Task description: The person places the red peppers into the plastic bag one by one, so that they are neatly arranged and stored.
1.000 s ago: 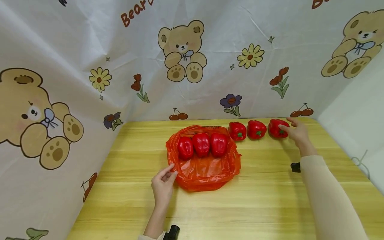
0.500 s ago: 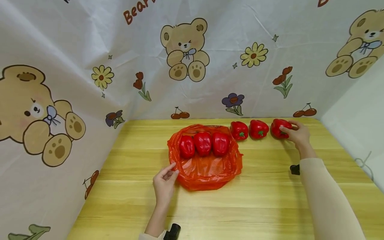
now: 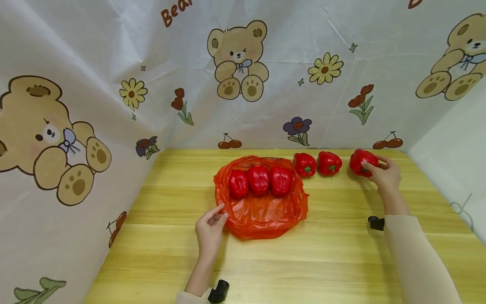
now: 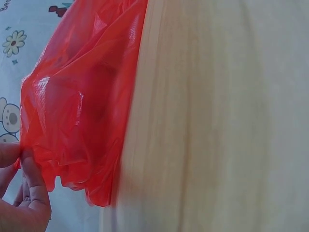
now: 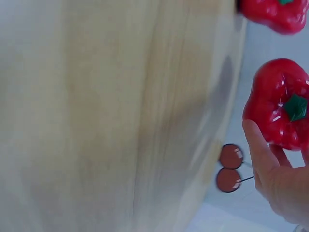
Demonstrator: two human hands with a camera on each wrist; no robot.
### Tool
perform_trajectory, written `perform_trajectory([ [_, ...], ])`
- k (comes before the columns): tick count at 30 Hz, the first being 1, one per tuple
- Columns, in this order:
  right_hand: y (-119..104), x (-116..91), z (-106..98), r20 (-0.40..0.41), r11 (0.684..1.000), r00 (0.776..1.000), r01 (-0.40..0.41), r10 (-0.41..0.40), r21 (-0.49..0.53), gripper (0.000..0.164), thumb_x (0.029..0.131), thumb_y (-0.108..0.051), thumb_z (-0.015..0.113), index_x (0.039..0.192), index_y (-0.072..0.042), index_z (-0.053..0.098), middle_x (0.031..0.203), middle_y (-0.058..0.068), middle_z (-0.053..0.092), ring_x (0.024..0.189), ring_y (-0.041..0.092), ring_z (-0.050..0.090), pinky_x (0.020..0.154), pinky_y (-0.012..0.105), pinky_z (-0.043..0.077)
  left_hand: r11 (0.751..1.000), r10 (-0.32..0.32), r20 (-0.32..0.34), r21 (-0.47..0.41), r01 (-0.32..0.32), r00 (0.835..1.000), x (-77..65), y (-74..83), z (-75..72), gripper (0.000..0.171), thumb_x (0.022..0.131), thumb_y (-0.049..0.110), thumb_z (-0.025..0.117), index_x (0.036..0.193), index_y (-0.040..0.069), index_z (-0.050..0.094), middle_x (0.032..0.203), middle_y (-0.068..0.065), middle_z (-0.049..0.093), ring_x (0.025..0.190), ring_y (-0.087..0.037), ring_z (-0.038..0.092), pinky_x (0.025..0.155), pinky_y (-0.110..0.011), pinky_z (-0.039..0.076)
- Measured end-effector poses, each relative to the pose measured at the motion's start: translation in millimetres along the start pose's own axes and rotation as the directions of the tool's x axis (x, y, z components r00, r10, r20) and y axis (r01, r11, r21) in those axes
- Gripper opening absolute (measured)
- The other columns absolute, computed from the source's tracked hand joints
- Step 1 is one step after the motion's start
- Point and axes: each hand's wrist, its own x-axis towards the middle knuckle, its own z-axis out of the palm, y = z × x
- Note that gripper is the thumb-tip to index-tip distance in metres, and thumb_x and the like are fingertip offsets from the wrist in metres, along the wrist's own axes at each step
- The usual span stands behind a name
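Note:
At the back right of the table, my right hand [image 3: 388, 177] grips a red bell pepper [image 3: 360, 162] between thumb and fingers. The right wrist view shows the same bell pepper [image 5: 279, 104] with its green stem, my fingertips [image 5: 252, 129] at its side. My left hand [image 3: 209, 231] pinches the left rim of an orange-red plastic bag [image 3: 262, 230]. In the left wrist view, thumb and finger meet on the edge of the bag [image 4: 82, 106]. Several peppers show: three lie in a row inside the open bag, including a middle pepper [image 3: 258, 180].
Two more red peppers stand right of the bag, the nearer pepper [image 3: 304, 164] close to its rim and the other pepper [image 3: 328, 163] beside it. A bear-printed cloth [image 3: 265, 118] hangs behind the wooden table [image 3: 303, 270]. A thin cord [image 3: 463, 209] shows at the right.
My right hand has closed its grip on the rightmost pepper and shifted it slightly right, widening the gap to its neighbour. The left hand stays at the bag's rim.

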Motion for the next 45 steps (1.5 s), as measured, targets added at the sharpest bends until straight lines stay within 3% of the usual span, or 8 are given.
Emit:
perform_trajectory([
  [5,-7.0,-23.9,3.2,-0.040,0.995,0.999,0.010,-0.006,0.098,0.081,0.077,-0.039,0.081,0.147,-0.022,0.044,0.108,-0.013,0.046,0.084,0.004,0.048,0.059,0.012,0.053,1.000,0.011,0.002,0.013,-0.011,1.000,1.0,0.6,-0.1,0.028,0.082,-0.005,0.073,0.110,-0.003,0.073,0.099,-0.020,0.068,0.076,-0.008,0.057,0.064,-0.012,0.050],
  [8,-16.2,-44.1,8.8,-0.038,0.977,0.999,0.045,-0.038,0.210,0.080,0.076,-0.033,0.083,0.145,-0.019,0.046,0.108,-0.011,0.048,0.081,0.003,0.053,0.058,0.014,0.054,1.000,0.013,-0.001,0.015,-0.013,1.000,1.8,2.1,-0.4,0.028,0.082,-0.006,0.073,0.110,-0.004,0.073,0.095,-0.020,0.067,0.075,-0.007,0.057,0.064,-0.012,0.049],
  [12,-31.7,-75.5,23.8,-0.013,0.938,0.991,0.131,-0.134,0.321,0.071,0.079,-0.023,0.081,0.141,-0.015,0.048,0.105,-0.009,0.050,0.081,0.003,0.057,0.058,0.015,0.055,1.000,0.013,-0.003,0.011,-0.013,1.000,3.3,4.5,-0.8,0.028,0.082,-0.005,0.073,0.110,-0.002,0.073,0.095,-0.020,0.066,0.076,-0.007,0.057,0.065,-0.011,0.050],
  [16,-42.5,-110.0,46.9,0.041,0.910,0.967,0.222,-0.252,0.349,0.063,0.081,-0.018,0.079,0.137,-0.012,0.051,0.107,-0.007,0.053,0.084,0.004,0.061,0.060,0.017,0.055,1.000,0.008,-0.003,-0.001,-0.008,1.000,3.9,6.4,-0.7,0.027,0.083,-0.005,0.073,0.110,-0.001,0.074,0.096,-0.021,0.066,0.076,-0.007,0.057,0.066,-0.011,0.050],
  [22,-46.5,-157.5,82.2,0.180,0.905,0.899,0.354,-0.399,0.236,0.056,0.088,-0.021,0.073,0.137,-0.007,0.049,0.114,-0.003,0.055,0.092,0.006,0.062,0.068,0.018,0.056,1.000,0.003,-0.004,-0.013,-0.003,1.000,4.0,6.9,1.3,0.028,0.082,-0.006,0.072,0.109,-0.001,0.074,0.094,-0.021,0.065,0.075,-0.007,0.057,0.066,-0.011,0.050],
  [27,-45.3,-183.0,109.1,0.298,0.907,0.857,0.404,-0.421,0.119,0.057,0.090,-0.026,0.071,0.139,-0.008,0.048,0.130,0.012,0.054,0.108,0.022,0.060,0.077,0.018,0.055,1.000,0.013,-0.006,-0.011,-0.013,1.000,3.2,6.5,2.0,0.027,0.082,-0.007,0.072,0.108,-0.002,0.074,0.092,-0.022,0.065,0.075,-0.007,0.057,0.065,-0.011,0.050],
  [34,-35.7,-203.9,141.9,0.406,0.916,0.833,0.399,-0.376,0.029,0.058,0.088,-0.030,0.074,0.137,-0.012,0.050,0.137,0.015,0.054,0.118,0.035,0.057,0.094,0.045,0.054,1.000,0.010,-0.005,-0.013,-0.011,1.000,2.0,5.1,2.4,0.027,0.081,-0.009,0.071,0.108,-0.004,0.073,0.092,-0.023,0.064,0.074,-0.006,0.057,0.065,-0.011,0.049],
  [45,-17.5,-233.8,183.0,0.474,0.885,0.794,0.462,-0.382,-0.061,0.053,0.081,-0.025,0.080,0.128,-0.017,0.057,0.126,0.012,0.062,0.108,0.031,0.063,0.091,0.045,0.055,1.000,-0.002,-0.006,-0.002,0.002,1.000,0.8,3.8,0.6,0.026,0.082,-0.007,0.072,0.108,-0.003,0.074,0.094,-0.023,0.065,0.075,-0.006,0.057,0.066,-0.011,0.049],
])
